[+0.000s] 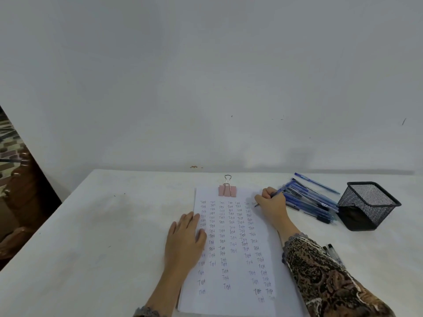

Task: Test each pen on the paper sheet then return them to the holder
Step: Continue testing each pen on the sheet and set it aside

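The right hand (pixel 272 203), fingers pinched round a blue pen (pixel 280 191), writes near the paper sheet's (pixel 238 303) upper right corner while the flat left hand (pixel 186 234) steadies it, so testing is underway; next, the empty mesh holder (pixel 368 205) likely awaits that pen.

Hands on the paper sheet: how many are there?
2. The left hand lies flat on the left edge of the paper sheet. The right hand grips a blue pen at the sheet's upper right, tip down at the paper. None seems hidden.
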